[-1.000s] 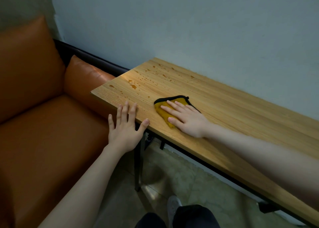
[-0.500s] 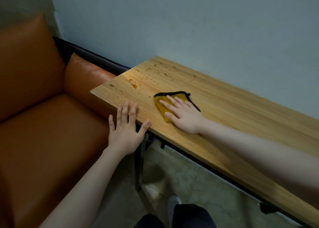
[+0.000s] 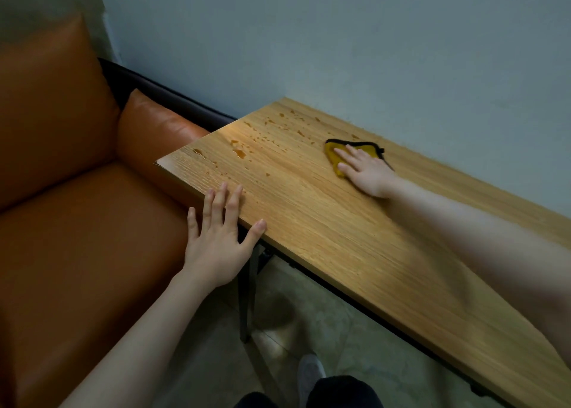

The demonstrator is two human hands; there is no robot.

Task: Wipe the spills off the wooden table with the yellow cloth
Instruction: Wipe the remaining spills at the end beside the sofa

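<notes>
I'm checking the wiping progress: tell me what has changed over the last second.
The right hand, pressing flat on the yellow cloth, slid it away from the near edge toward the wall. Nothing was gripped or released. The left hand rests as before on the wooden table edge, and the spills near the sofa end remain unwiped.

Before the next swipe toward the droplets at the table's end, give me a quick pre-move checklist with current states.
1. Right hand flat on the yellow cloth, fingers straight: ok.
2. Cloth lying flat on the wooden table: ok.
3. Left hand bracing the table's near edge, fingertips on the wood: ok.
4. Spills cleared: not ok; droplets remain between the cloth and the end by the sofa.
5. Path from cloth to droplets free of objects: ok.
6. Cloth's wetness: cannot tell.
</notes>
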